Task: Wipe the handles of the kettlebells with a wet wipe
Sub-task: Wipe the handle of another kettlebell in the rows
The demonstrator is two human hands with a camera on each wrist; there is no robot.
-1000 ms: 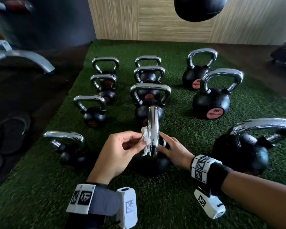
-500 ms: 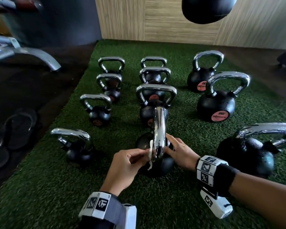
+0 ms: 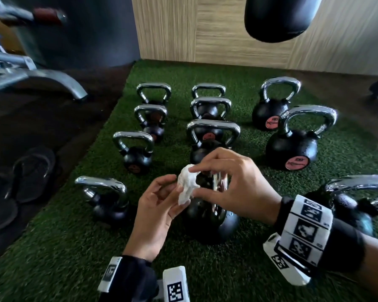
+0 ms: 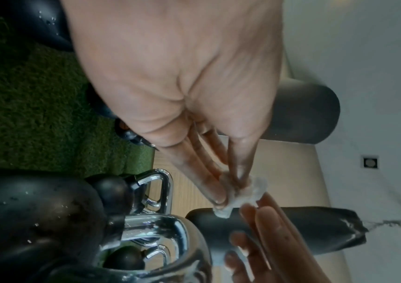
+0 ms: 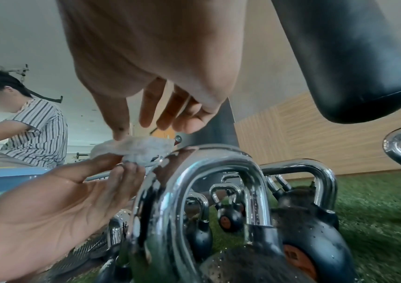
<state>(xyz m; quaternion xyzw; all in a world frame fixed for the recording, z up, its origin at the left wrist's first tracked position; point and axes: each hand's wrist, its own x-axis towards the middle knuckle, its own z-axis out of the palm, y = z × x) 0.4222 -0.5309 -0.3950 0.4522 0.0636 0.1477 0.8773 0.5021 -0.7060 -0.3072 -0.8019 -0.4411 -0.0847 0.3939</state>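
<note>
left hand point(image 3: 156, 211): fingers curled, pinching crumpled white wet wipe point(image 3: 187, 185) from below
right hand point(image 3: 231, 184): thumb and forefinger pinching same wipe, other fingers loose
wipe: just above chrome handle point(image 3: 217, 184) of near black kettlebell point(image 3: 210, 223)
handle: upright, loop edge-on to head view
kettlebell: on green turf point(image 3: 238, 269)

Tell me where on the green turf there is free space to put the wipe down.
Bare green turf mat lies near the camera, in front of the closest black kettlebell with chrome handle, and between the middle column and the two pink-labelled kettlebells. The left and middle columns are crowded.
</note>
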